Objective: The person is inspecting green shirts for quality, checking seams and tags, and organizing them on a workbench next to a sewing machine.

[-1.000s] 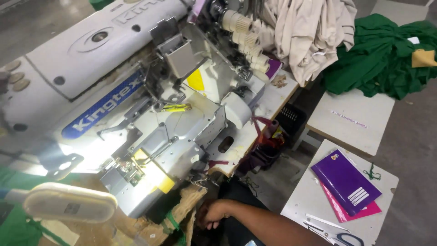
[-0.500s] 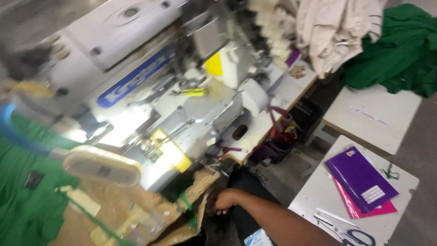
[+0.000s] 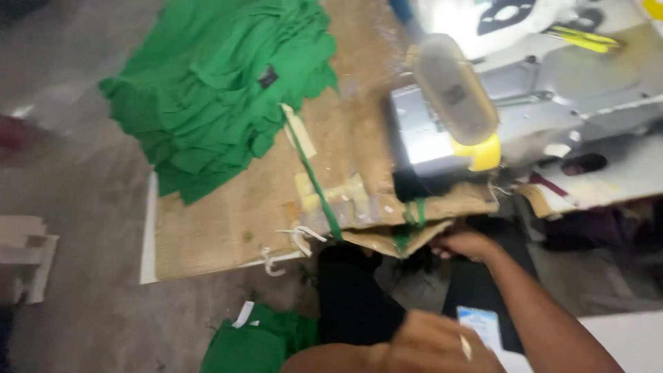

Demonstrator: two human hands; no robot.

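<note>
So the right hand [image 3: 466, 243] is tucked under the front lip of the tabletop [image 3: 228, 228], low center-right of the frame, right below the sewing machine [image 3: 483, 117]. Its fingers look curled around something under that frayed edge, but what it's actually grasping is hidden by the board, so I can't tell. The left hand [image 3: 431, 345] sits at the bottom center, blurry, fingers loosely folded, and I can't tell if it holds anything; a small white-blue card [image 3: 478, 324] lies just beside it on the lap. The stack of green fabric [image 3: 221, 90] is way off in the upper left, well apart from both hands, and a second green bundle [image 3: 255, 342] lies on the floor at the bottom. If you're fiddling under the edge like this, I'd say go by feel and slowly: the green strap [image 3: 314, 179] and the loose tape bits hang right there and could snag. Probably smart to brace the free hand on the tabletop's edge and keep clear of the machine's front corner.
</note>
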